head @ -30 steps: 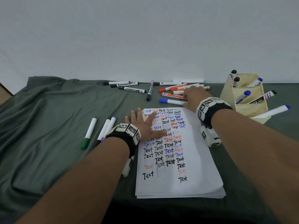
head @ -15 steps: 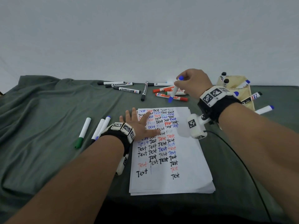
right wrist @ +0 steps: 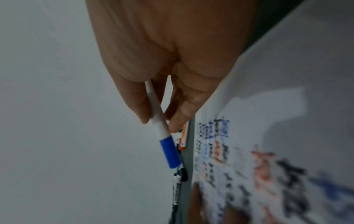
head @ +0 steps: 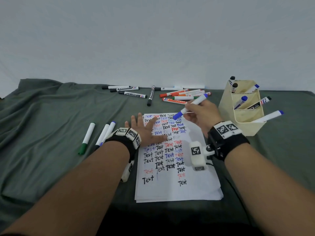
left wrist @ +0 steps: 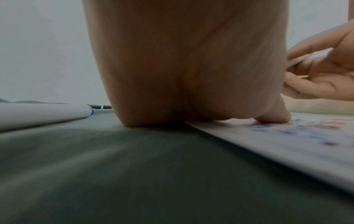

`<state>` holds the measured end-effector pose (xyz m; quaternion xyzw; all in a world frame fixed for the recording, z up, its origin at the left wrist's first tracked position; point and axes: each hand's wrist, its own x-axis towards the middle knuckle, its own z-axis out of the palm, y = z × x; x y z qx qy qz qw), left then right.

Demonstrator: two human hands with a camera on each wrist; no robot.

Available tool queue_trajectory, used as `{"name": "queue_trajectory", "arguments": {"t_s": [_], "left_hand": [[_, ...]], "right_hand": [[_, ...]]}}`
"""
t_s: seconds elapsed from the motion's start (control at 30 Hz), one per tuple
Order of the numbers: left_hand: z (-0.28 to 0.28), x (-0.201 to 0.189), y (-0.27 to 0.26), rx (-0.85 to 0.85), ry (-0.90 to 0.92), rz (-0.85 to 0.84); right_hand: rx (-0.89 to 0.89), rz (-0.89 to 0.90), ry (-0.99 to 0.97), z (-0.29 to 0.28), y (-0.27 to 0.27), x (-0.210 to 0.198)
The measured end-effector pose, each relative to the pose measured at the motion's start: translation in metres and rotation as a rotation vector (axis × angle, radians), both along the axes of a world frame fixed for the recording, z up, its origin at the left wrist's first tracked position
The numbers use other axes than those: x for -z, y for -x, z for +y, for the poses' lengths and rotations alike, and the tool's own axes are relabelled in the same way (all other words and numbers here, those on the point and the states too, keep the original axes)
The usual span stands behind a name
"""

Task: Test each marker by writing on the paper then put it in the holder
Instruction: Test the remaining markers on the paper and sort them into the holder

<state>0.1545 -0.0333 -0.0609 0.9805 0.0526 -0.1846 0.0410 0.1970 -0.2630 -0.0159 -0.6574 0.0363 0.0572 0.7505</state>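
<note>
My right hand [head: 196,111] pinches a white marker with a blue cap [head: 190,106] above the top right of the paper [head: 196,184]; the cap is on and points down-left. In the right wrist view the thumb and fingers [right wrist: 138,104] hold the marker's barrel [right wrist: 159,121] over the written paper [right wrist: 287,75]. My left hand [head: 146,128] lies flat with spread fingers on the paper's upper left, pressing it down; its palm [left wrist: 182,68] fills the left wrist view. The cream holder [head: 245,120] stands right of the paper with several markers in it.
A pile of black and orange markers [head: 170,96] lies behind the paper. One green-capped marker [head: 86,138] and two blue ones [head: 106,132] lie left of my left hand. A wrinkled green cloth [head: 42,142] covers the table, and a white wall rises behind it.
My right hand picked the blue marker out of the pile, lifted it, and brought it back toward me over the paper's top. The left hand stayed flat on the paper.
</note>
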Motion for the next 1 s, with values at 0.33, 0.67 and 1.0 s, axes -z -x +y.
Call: {"name": "queue_trajectory", "arguments": {"t_s": [0.33, 0.67, 1.0], "left_hand": [[-0.002, -0.004, 0.003, 0.038, 0.033, -0.053], [-0.016, -0.023, 0.009, 0.446, 0.260, -0.469], [-0.015, -0.025, 0.011, 0.349, 0.517, -0.360]], "right_hand": [[-0.045, 0.011, -0.312, -0.006, 0.022, 0.049], [-0.235, -0.083, -0.113, -0.003, 0.027, 0.050], [-0.329, -0.120, -0.063, -0.004, 0.026, 0.051]]}}
